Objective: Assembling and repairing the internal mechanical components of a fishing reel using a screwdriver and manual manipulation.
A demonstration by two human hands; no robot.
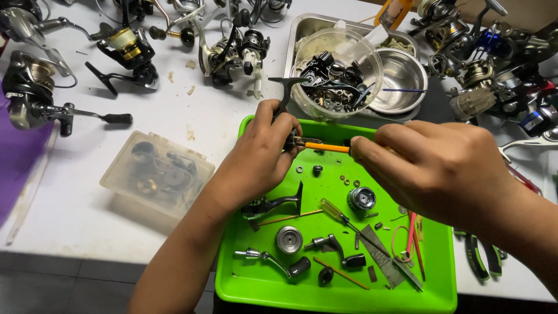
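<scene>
reel part [289, 138], small and dark with a black handle arm sticking up from it, sits pinched in the left hand [261, 154] just above the far edge of the green tray [256, 285]. the left fingers are curled tight around it, wrist bent down, forearm coming up from the lower left. the right hand [433, 166] is closed around the orange handle of a screwdriver [326, 147], held level with its tip set into the part; that forearm enters from the lower right.

under the hands the green tray holds loose pieces: a silver spool [289, 239], a grey round gear housing [361, 198], a crank handle [270, 260], a second yellow-handled screwdriver [343, 217], washers, thin red and orange sticks and a flat metal file [381, 256].

beyond the tray a clear plastic tub [337, 72] full of dark reel parts rests in a steel pan [302, 29], beside a steel bowl [402, 75]. left of the tray lies a cloudy plastic box [156, 171] with parts inside. whole fishing reels [229, 49] crowd the white table [70, 209], and green-handled pliers [482, 259] lie to the right.
</scene>
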